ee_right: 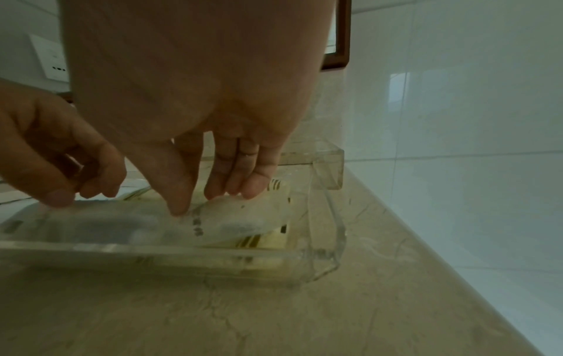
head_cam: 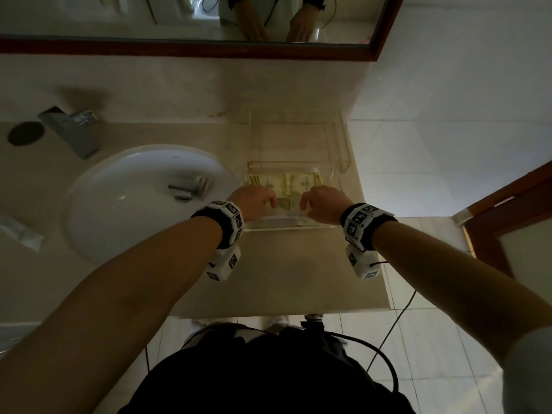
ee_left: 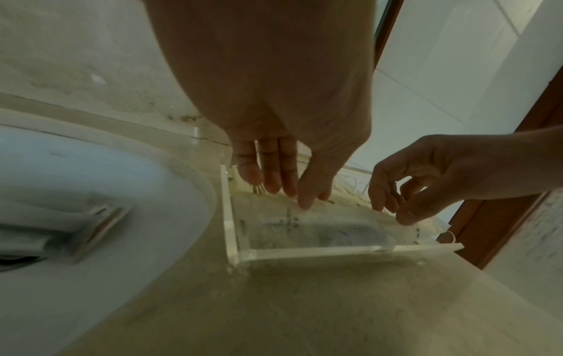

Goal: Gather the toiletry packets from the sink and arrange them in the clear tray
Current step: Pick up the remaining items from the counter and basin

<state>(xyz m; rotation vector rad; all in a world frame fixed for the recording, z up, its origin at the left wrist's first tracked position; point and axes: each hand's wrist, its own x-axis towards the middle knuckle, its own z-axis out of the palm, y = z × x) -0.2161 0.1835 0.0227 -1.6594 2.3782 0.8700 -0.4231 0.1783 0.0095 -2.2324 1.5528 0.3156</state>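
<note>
A clear tray point(head_cam: 286, 227) stands on the counter right of the white sink point(head_cam: 98, 210). Yellowish packets point(head_cam: 286, 182) lie flat in it. My left hand point(head_cam: 270, 203) and right hand point(head_cam: 304, 203) meet over the tray's near end. Between them they hold a translucent white packet point(ee_left: 320, 228) just inside the near wall. The left hand point(ee_left: 292, 195) pinches its upper left edge, and the right hand point(ee_right: 207, 202) pinches its right part point(ee_right: 237, 221). Another packet point(head_cam: 194, 185) lies in the sink beside the drain.
A metal faucet point(head_cam: 71, 127) stands behind the sink, with a mirror point(head_cam: 179, 19) on the wall above. A wrapped item point(head_cam: 21, 231) lies on the counter at far left. The counter ends just right of the tray, where a wooden door frame point(head_cam: 507, 198) stands.
</note>
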